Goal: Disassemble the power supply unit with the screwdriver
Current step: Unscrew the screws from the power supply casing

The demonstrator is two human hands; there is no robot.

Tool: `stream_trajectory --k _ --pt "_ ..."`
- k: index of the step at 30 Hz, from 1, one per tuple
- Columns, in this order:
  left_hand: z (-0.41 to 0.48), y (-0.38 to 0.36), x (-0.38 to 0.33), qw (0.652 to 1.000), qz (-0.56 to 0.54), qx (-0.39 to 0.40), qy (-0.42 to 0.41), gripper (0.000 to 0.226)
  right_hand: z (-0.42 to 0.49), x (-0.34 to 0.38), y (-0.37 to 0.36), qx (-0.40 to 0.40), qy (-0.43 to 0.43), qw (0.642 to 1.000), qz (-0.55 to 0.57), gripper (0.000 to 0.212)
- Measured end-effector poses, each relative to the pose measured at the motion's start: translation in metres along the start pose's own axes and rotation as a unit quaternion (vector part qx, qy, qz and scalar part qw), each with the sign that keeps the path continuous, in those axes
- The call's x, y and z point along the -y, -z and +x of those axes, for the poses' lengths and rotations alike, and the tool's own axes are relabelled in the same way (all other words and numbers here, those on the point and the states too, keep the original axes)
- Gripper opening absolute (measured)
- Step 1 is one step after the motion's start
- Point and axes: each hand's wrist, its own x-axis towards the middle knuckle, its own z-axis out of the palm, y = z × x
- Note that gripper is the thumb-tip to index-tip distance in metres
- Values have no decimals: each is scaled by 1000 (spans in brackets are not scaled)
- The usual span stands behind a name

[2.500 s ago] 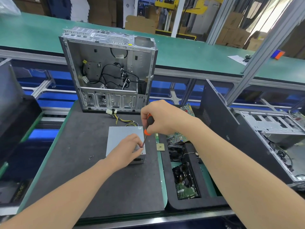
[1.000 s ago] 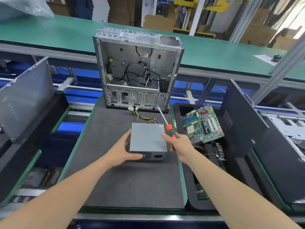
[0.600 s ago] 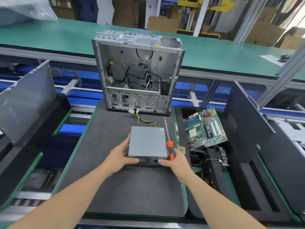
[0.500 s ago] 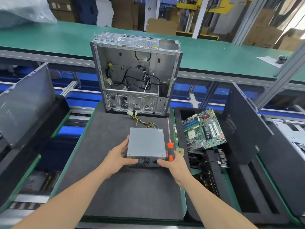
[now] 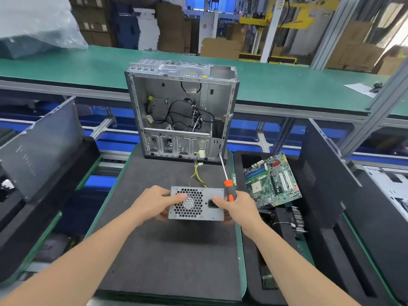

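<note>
The grey power supply unit (image 5: pixel 206 212) is tipped up off the dark mat, its fan grille and black power socket facing me. My left hand (image 5: pixel 154 203) grips its left side, thumb across the grille. My right hand (image 5: pixel 237 206) holds the right side, thumb by the socket, and keeps the orange-and-black screwdriver (image 5: pixel 228 188) against that edge. The screwdriver's metal shaft points away toward the case. Yellow and black cables (image 5: pixel 198 175) run from behind the unit toward the case.
An open, gutted computer case (image 5: pixel 183 111) stands upright at the mat's (image 5: pixel 167 257) far end. A green motherboard (image 5: pixel 272 181) leans in a black foam tray on the right beside a black side panel (image 5: pixel 324 177). A grey panel (image 5: pixel 44 144) leans at left.
The unit lay flat on the mat with its top plate up; both hands have since tilted and lifted it so the fan grille faces me. Earlier still, the screwdriver was at its corner.
</note>
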Motion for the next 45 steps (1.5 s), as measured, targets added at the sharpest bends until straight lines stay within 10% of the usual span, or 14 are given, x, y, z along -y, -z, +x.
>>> stream_trajectory --k 5,15,23,45 --pt "12 -8 -13 982 141 -122 -1 75 9 24 2 -16 26 993 -110 50" --pt "33 -24 -1 977 -196 -42 -67 22 30 57 20 4 145 925 -352 62" --pt "61 0 12 960 -251 -1 -121 27 32 127 18 11 265 898 -352 23" --pt "79 13 20 939 -282 68 -182 23 -2 193 -13 -31 337 829 -444 14"
